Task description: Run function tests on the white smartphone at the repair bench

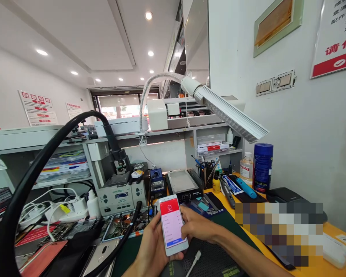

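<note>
A white smartphone (170,225) stands upright, its lit screen facing me with a red header, a pale list and a blue bar at the bottom. My left hand (151,244) is closed around its left side and lower back. On the right, my right hand (200,226) grips the phone's edge, with the thumb over the right part of the screen and other fingers partly hidden behind. Just below the hands, a white cable plug (196,257) lies on the dark textured mat (216,256).
A hot-air station (119,198) stands at the back left, its black hose (20,169) arching across my left. A tray of circuit boards (123,223) is beside it. Overhead hangs a lamp (230,113). Bottles, including a blue can (263,167), and tools line the right; one patch there is pixelated.
</note>
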Demonstrator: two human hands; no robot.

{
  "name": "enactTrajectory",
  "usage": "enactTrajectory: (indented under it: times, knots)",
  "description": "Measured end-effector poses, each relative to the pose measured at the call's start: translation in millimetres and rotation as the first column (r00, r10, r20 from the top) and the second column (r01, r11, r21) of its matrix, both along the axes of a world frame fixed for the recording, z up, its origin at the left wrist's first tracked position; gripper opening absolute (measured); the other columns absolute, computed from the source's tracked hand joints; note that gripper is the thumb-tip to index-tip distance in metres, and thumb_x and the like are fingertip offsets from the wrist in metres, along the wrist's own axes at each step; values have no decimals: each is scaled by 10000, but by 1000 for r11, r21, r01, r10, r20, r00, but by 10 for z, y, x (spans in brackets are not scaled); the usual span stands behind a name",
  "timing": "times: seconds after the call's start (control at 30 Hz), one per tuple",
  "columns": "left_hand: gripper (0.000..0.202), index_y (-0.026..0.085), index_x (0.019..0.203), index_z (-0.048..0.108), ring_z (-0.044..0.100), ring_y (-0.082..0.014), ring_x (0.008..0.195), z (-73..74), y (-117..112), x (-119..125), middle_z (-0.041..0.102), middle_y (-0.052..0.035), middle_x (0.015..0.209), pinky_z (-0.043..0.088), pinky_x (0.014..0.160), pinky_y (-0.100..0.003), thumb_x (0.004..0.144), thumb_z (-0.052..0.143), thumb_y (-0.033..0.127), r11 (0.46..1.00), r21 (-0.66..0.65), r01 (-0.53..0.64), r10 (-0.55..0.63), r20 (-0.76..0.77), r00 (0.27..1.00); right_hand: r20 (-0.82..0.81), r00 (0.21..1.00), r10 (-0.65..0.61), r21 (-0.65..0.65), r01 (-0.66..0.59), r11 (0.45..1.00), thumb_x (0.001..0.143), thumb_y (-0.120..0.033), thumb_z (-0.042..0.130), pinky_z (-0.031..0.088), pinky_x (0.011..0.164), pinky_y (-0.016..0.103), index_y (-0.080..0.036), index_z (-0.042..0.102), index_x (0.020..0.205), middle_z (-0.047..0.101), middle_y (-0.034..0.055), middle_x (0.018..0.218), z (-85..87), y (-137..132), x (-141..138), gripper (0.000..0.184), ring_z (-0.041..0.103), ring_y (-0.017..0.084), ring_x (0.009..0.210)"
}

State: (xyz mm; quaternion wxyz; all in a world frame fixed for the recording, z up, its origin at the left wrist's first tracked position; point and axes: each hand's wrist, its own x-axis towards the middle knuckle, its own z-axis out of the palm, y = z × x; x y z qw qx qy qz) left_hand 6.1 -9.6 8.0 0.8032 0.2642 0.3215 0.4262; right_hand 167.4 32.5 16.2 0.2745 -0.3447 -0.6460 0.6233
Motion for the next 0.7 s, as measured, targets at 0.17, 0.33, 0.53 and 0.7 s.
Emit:
enactTrajectory:
  times: [0.17,0.33,0.53,0.7]
  knots:
    - [652,113,1335,550,674,-259,668,-35,9,-2,712,-129,881,510,506,-327,922,438,606,1000,10,-7,7,-23,1000,18,999,-31,11,31,999,527,-98,584,487,608,252,-199,539,1133,683,26,967,-5,-10,-19,616,654,230,863]
    - [638,107,1331,552,668,-245,668,-12,9,4,700,-116,824,497,512,-301,922,461,589,1000,-6,-4,4,0,1000,14,998,-54,23,53,998,608,-143,592,501,671,294,-180,546,1147,706,51,992,-35,0,-35,542,672,250,898]
    - [618,129,1346,536,689,-269,722,26,-13,8,723,-151,969,498,537,-311,916,482,570,999,-27,-17,17,-24,1000,25,994,-107,-50,108,993,864,-452,547,498,579,282,-198,548,1204,674,58,912,-106,50,-29,424,656,218,796]
    - [627,114,1322,542,701,-290,730,8,-15,4,728,-181,998,517,569,-348,912,479,584,1000,-14,-16,16,-32,999,-5,993,-119,-70,118,990,869,-599,520,511,556,291,-202,552,1205,643,46,855,-162,94,-25,521,639,202,731]
